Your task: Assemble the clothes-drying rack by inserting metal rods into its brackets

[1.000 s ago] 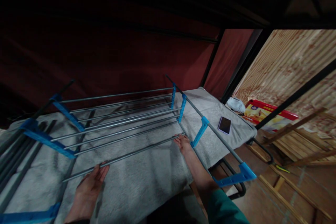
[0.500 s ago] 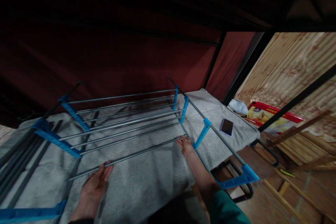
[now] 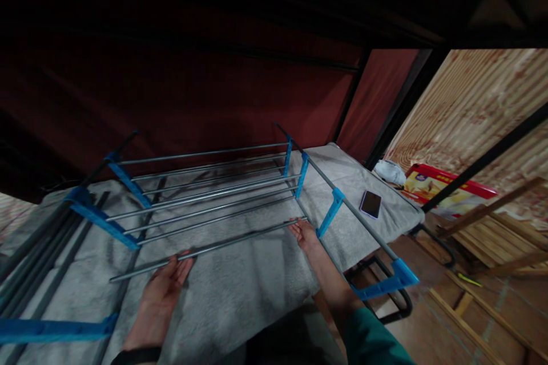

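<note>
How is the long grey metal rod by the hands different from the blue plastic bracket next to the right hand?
The thin grey metal rod is much longer than the short blue plastic bracket. The rod is round and slim; the bracket is flat and wider. The rod lies loose across the grey blanket, with the left hand and right hand at its ends; the bracket is fixed on a pole. Both look like parts of the same rack.

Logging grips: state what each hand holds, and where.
Both hold one long grey metal rod: left hand under it near its left end, right hand at its right end.
</note>
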`<control>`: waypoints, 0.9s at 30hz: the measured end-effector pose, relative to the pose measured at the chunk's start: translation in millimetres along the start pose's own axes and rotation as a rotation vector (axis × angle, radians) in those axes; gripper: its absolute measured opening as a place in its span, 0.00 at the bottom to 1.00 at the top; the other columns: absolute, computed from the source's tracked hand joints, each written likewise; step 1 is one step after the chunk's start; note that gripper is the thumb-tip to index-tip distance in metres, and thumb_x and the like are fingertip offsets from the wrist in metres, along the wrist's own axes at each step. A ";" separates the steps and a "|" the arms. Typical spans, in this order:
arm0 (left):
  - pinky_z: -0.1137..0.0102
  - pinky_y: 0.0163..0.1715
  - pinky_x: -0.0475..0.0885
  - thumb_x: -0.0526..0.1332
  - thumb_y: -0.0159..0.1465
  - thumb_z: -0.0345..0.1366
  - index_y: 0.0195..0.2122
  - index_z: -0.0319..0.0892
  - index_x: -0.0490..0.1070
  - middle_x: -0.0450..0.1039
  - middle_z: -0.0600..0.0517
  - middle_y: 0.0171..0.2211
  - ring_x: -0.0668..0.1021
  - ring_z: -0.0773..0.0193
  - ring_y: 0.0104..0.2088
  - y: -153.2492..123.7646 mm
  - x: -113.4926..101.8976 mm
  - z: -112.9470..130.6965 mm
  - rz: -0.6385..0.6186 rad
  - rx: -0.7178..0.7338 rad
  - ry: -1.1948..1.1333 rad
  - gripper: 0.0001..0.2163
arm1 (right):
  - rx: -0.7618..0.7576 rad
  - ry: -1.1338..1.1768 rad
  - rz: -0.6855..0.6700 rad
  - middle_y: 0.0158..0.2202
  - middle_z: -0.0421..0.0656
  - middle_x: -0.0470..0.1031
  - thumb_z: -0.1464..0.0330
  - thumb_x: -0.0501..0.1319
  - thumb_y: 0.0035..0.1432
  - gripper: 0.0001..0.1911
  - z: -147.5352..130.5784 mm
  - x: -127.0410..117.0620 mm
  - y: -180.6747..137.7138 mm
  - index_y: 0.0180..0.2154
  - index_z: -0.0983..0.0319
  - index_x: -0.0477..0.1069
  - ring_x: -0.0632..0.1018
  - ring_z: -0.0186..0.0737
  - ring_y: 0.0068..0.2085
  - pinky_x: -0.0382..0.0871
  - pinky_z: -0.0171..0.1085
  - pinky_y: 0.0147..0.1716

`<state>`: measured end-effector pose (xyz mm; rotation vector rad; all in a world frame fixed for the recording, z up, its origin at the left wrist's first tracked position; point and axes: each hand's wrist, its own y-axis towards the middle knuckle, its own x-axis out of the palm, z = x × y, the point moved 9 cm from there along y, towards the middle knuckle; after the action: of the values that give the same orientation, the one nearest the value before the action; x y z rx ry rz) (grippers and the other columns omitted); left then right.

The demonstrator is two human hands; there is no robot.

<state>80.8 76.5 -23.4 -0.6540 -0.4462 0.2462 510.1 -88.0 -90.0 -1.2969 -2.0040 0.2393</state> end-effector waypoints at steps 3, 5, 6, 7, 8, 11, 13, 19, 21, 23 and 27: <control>0.74 0.40 0.87 0.58 0.74 0.19 0.31 0.38 0.76 0.83 0.49 0.34 0.86 0.66 0.36 -6.4 7.9 5.5 -0.024 0.043 -0.008 0.16 | 0.005 0.012 -0.005 0.29 0.40 0.85 0.75 0.74 0.64 0.16 0.2 0.1 -1.1 0.32 0.55 0.69 0.85 0.38 0.29 0.85 0.34 0.34; 0.73 0.41 0.87 0.59 0.74 0.19 0.31 0.38 0.76 0.83 0.48 0.35 0.86 0.66 0.37 -12.3 14.8 9.9 -0.052 0.076 -0.021 0.15 | 0.007 0.018 -0.009 0.29 0.40 0.85 0.76 0.72 0.65 0.16 0.5 -0.1 -1.8 0.32 0.56 0.70 0.85 0.38 0.28 0.86 0.34 0.34; 0.72 0.42 0.87 0.59 0.73 0.19 0.31 0.38 0.76 0.83 0.48 0.35 0.86 0.65 0.38 -15.8 18.5 12.2 -0.069 0.091 -0.029 0.15 | 0.008 0.020 -0.012 0.29 0.40 0.85 0.77 0.71 0.65 0.15 0.6 -0.2 -2.1 0.32 0.56 0.70 0.85 0.38 0.28 0.86 0.34 0.34; 0.71 0.42 0.87 0.60 0.72 0.19 0.30 0.39 0.76 0.83 0.48 0.35 0.87 0.64 0.39 -19.3 21.7 14.4 -0.080 0.104 -0.038 0.14 | 0.009 0.021 -0.015 0.29 0.41 0.85 0.77 0.71 0.65 0.15 0.6 -0.6 -2.5 0.32 0.56 0.70 0.86 0.38 0.28 0.86 0.34 0.34; 0.70 0.43 0.87 0.60 0.71 0.18 0.31 0.40 0.76 0.83 0.49 0.34 0.87 0.63 0.39 -22.8 24.4 16.8 -0.088 0.119 -0.045 0.14 | 0.010 0.021 -0.018 0.29 0.41 0.85 0.78 0.71 0.65 0.15 0.4 -0.9 -2.9 0.32 0.56 0.70 0.86 0.39 0.29 0.86 0.34 0.34; 0.68 0.45 0.87 0.61 0.69 0.17 0.31 0.41 0.76 0.83 0.51 0.33 0.87 0.62 0.39 -31.5 30.1 22.8 -0.101 0.168 -0.037 0.14 | 0.015 0.013 -0.027 0.29 0.41 0.85 0.79 0.71 0.64 0.15 -1.3 -2.4 -4.8 0.32 0.56 0.70 0.87 0.40 0.29 0.87 0.35 0.35; 0.68 0.46 0.86 0.62 0.70 0.18 0.32 0.42 0.75 0.82 0.51 0.32 0.87 0.62 0.38 -34.9 32.3 23.8 -0.106 0.187 -0.028 0.13 | 0.024 0.002 -0.036 0.28 0.41 0.85 0.80 0.69 0.64 0.15 -2.8 -3.2 -6.6 0.32 0.56 0.71 0.87 0.40 0.29 0.88 0.36 0.35; 0.63 0.51 0.85 0.66 0.71 0.23 0.37 0.42 0.78 0.86 0.45 0.38 0.88 0.59 0.41 -40.4 47.9 19.5 -0.201 0.245 -0.028 0.08 | 0.084 0.000 -0.057 0.31 0.43 0.88 0.81 0.63 0.64 0.14 5.4 -4.2 -8.7 0.33 0.55 0.75 0.88 0.39 0.30 0.89 0.35 0.36; 0.60 0.53 0.84 0.71 0.69 0.28 0.39 0.44 0.79 0.87 0.45 0.40 0.88 0.57 0.43 -44.0 57.9 19.8 -0.258 0.289 -0.016 0.04 | 0.102 0.016 -0.063 0.33 0.43 0.88 0.80 0.64 0.63 0.13 14.3 -2.8 -8.7 0.34 0.55 0.76 0.90 0.40 0.32 0.90 0.36 0.36; 0.57 0.54 0.83 0.78 0.64 0.35 0.41 0.45 0.79 0.86 0.45 0.41 0.88 0.53 0.46 -49.1 69.2 20.2 -0.317 0.337 0.004 0.10 | 0.110 0.021 -0.076 0.33 0.43 0.88 0.80 0.65 0.61 0.13 24.9 0.6 -10.1 0.35 0.54 0.77 0.90 0.41 0.32 0.91 0.37 0.36; 0.56 0.53 0.81 0.85 0.53 0.47 0.43 0.45 0.78 0.86 0.44 0.41 0.87 0.49 0.50 -62.8 93.4 16.6 -0.422 0.418 0.052 0.24 | 0.131 0.029 -0.151 0.33 0.43 0.88 0.80 0.67 0.56 0.14 47.4 15.2 -20.5 0.32 0.53 0.77 0.92 0.42 0.35 0.92 0.38 0.41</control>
<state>160.0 70.2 58.0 -0.1483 -0.4546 -0.0799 460.7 -74.4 -106.5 -1.0567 -2.0147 0.2736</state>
